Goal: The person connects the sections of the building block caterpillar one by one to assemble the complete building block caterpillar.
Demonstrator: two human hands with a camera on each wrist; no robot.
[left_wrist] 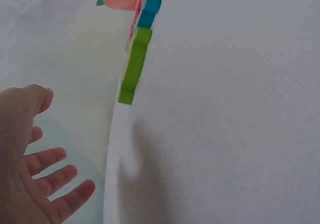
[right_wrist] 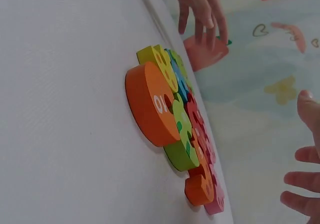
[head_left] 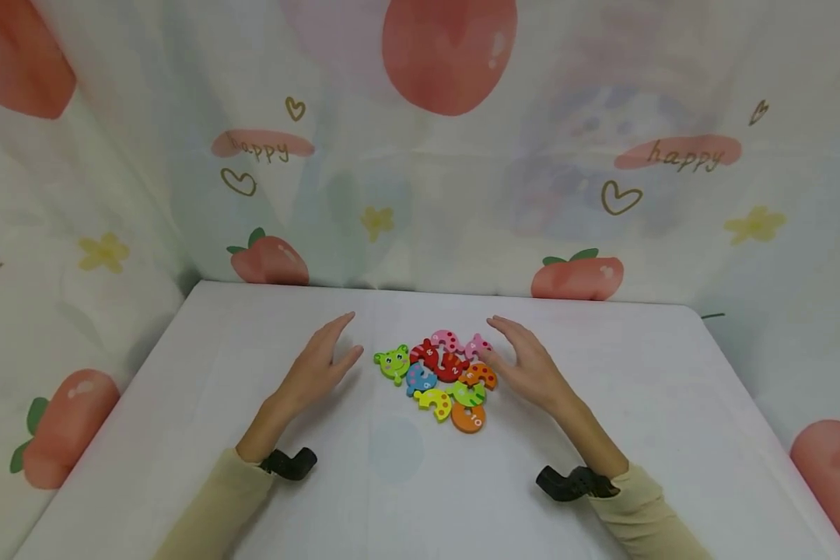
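A cluster of colourful numbered puzzle pieces lies flat at the middle of the table. At its left end is a green piece with a smiling animal face [head_left: 394, 364]; a blue piece [head_left: 421, 379], a yellow spotted piece [head_left: 434, 403] and red pieces [head_left: 451, 366] lie beside it. An orange piece marked 10 [right_wrist: 155, 104] sits at the near end. My left hand [head_left: 316, 367] hovers left of the green face, fingers extended and holding nothing. To the right, my right hand [head_left: 530, 364] hovers beside the pieces with fingers spread; its thumb overlaps the pink piece [head_left: 476, 346] in the head view.
The white table [head_left: 182, 435] has a back edge against a printed curtain [head_left: 448, 194] with fruit, hearts and the word happy. A curtain also hangs along the left side. Black curved devices [head_left: 290, 464] are strapped at both wrists, close above the table.
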